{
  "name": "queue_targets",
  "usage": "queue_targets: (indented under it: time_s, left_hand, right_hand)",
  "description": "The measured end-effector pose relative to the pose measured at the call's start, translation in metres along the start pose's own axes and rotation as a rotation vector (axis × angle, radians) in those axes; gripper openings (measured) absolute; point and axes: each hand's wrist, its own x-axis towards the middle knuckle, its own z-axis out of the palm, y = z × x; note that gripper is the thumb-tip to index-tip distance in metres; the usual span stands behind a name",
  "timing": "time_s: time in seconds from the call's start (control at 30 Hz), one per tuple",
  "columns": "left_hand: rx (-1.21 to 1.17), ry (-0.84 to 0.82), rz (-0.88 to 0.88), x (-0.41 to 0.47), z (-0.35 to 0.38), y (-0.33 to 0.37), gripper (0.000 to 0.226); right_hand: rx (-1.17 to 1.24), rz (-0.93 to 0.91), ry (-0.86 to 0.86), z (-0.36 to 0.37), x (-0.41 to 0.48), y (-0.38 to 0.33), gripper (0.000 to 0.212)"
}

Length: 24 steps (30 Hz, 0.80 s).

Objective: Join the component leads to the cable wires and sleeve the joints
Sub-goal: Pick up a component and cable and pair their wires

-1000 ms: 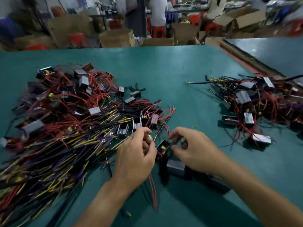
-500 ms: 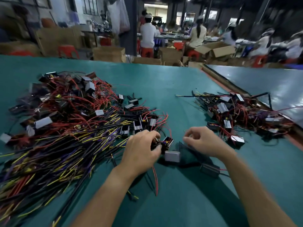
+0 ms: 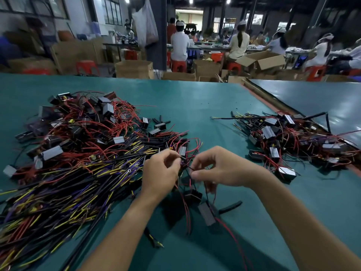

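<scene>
left hand [image 3: 161, 174]: pinches thin wires [image 3: 187, 166] | right hand [image 3: 220, 169]: pinches same wires (possibly a lead; blurred) | component [image 3: 206, 213]: dangles below, over green table [image 3: 195, 106] | cable pile [image 3: 64, 173]: left

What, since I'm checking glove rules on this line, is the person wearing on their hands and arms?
Nothing that shows. The left hand and right hand are bare, with no gloves, and no rings show on the fingers. The left forearm and right forearm are uncovered down to the frame's bottom edge: no sleeves, watch or wristbands in view.
</scene>
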Motion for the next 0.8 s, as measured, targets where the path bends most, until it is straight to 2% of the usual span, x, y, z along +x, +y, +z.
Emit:
queue_targets:
  time_s: [0.1,0.17,0.3,0.4,0.47,0.53,0.63,0.7,0.77,0.8]
  left_hand:
    - [-0.368,-0.02,-0.187,0.006,-0.008,0.01,0.024]
    - [-0.457,-0.053,-0.182,0.003,-0.012,0.017,0.019]
    - [-0.322,-0.249,-0.101,-0.007,-0.012,0.024,0.023]
    - [-0.156,-0.248,-0.064,-0.011,-0.007,0.027,0.018]
    - [-0.178,-0.24,-0.065,-0.011,-0.006,0.029,0.017]
    - [-0.295,-0.253,-0.085,-0.011,-0.008,0.031,0.014]
    - [-0.513,-0.381,-0.132,-0.011,-0.014,0.034,0.009]
    - [-0.585,-0.476,-0.152,-0.012,-0.017,0.034,0.007]
    - [-0.586,-0.491,-0.169,-0.012,-0.019,0.034,0.006]
    - [-0.588,-0.479,-0.189,-0.011,-0.02,0.034,0.006]
  right_hand:
    - [0.135,0.006,0.029,0.003,0.01,-0.002,0.011]
    - [0.239,0.018,0.104,0.01,0.012,0.008,0.016]
    - [0.15,0.008,0.33,0.015,0.009,0.03,0.026]
    - [-0.073,-0.017,0.546,-0.002,0.006,0.04,0.019]
    - [-0.197,0.003,0.52,-0.01,0.001,0.043,0.017]
    - [-0.303,0.041,0.402,-0.007,0.0,0.045,0.028]
    - [-0.416,0.034,0.251,0.006,0.006,0.048,0.034]
    - [-0.397,0.04,0.269,0.008,0.009,0.049,0.025]
    - [-0.388,0.086,0.323,0.003,0.009,0.051,0.015]
    - [-0.375,0.103,0.334,0.0,0.007,0.052,0.018]
